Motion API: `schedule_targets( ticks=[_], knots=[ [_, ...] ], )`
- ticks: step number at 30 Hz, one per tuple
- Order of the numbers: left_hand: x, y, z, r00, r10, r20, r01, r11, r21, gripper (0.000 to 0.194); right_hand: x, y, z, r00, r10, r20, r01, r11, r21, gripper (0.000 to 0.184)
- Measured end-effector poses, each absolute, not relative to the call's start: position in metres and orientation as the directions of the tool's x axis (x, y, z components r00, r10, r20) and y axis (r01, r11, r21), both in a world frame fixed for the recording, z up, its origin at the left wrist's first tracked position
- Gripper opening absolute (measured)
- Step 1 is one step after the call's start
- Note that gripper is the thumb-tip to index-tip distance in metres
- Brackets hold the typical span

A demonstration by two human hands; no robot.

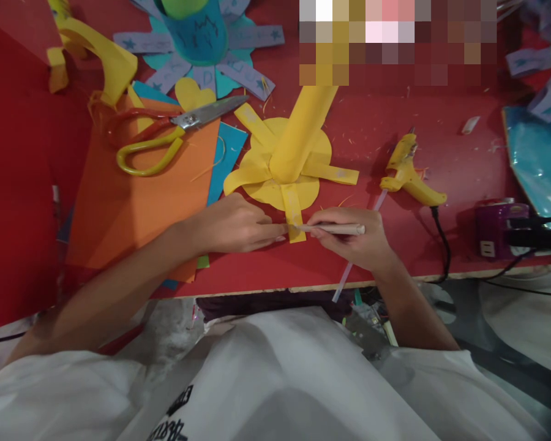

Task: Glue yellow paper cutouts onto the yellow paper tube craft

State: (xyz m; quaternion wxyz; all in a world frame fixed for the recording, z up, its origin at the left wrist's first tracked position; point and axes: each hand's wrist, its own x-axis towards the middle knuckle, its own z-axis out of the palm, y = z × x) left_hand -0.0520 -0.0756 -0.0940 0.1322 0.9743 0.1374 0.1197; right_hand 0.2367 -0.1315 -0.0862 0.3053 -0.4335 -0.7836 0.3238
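Note:
My right hand (356,236) is closed around a slim whitish pen (344,229), its tip on the lower yellow foam strip (294,208). My left hand (241,226) is closed, with its fingertips at the left edge of that same strip. The strip sticks out toward me from a yellow scalloped base (321,147). More yellow strips fan out around the base, and a yellow tube (303,131) rises from its middle. The top of the tube runs into a blurred patch.
Scissors (183,122) rest on orange sheets (147,214) at left. A yellow glue gun (406,165) lies right, its glue stick (342,283) passing under my right hand and over the table edge. Behind stands a blue craft piece (197,37); a purple box (500,226) sits far right.

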Motion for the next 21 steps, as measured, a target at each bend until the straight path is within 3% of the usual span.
schedule_targets(
  ticks=[9,15,21],
  knots=[
    [-0.0514,-0.0765,-0.0929,0.921,0.306,0.242,0.232,-0.928,0.292,0.030,0.2372,-0.1319,-0.0891,-0.441,0.867,0.232,0.479,0.446,-0.756,0.016],
    [-0.0519,-0.0761,-0.0936,0.910,0.328,0.255,0.225,-0.905,0.362,0.031,0.2374,-0.1322,-0.0872,-0.413,0.888,0.201,0.488,0.402,-0.775,0.015],
    [-0.0525,-0.0763,-0.0940,0.936,0.300,0.186,0.242,-0.929,0.279,0.032,0.2372,-0.1321,-0.0869,-0.431,0.878,0.208,0.471,0.416,-0.778,0.014]
  ],
)
